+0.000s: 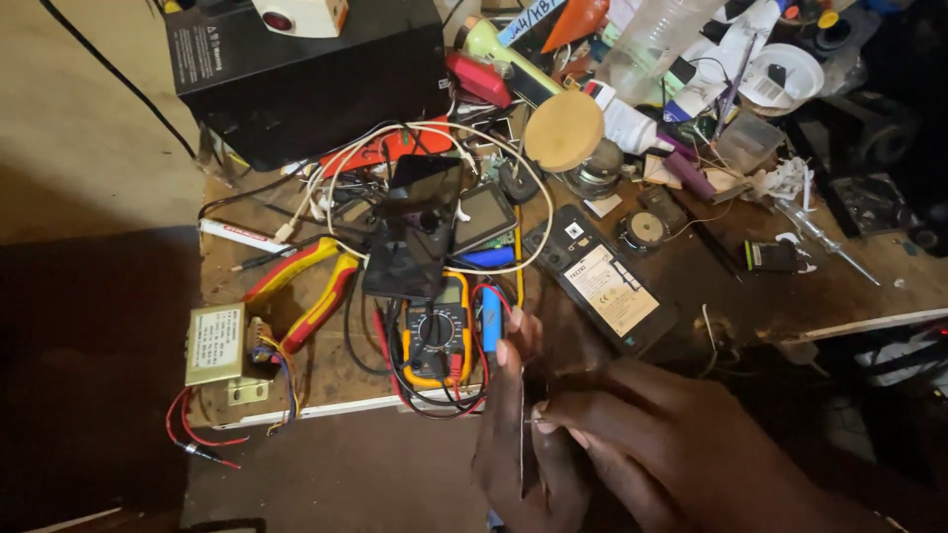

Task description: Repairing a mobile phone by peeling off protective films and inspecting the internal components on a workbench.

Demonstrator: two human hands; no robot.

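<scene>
My left hand (518,434) grips a thin dark flat object, probably a phone seen edge-on, near the front edge of the wooden workbench (750,286). My right hand (642,444) pinches a thin metal tool (535,421) whose tip touches that object. Just beyond my fingers lie a small blue cylinder cell (491,318) and a yellow multimeter (436,331) with red and black leads. An opened phone with its back removed (604,281) lies face down to the right of the meter.
Red and yellow pliers (306,291), a small transformer (217,343), a dark phone on a stand (415,232), white cables, a big black box (306,74), a round wooden disc (564,129) and several bottles and small parts crowd the bench. Floor lies left.
</scene>
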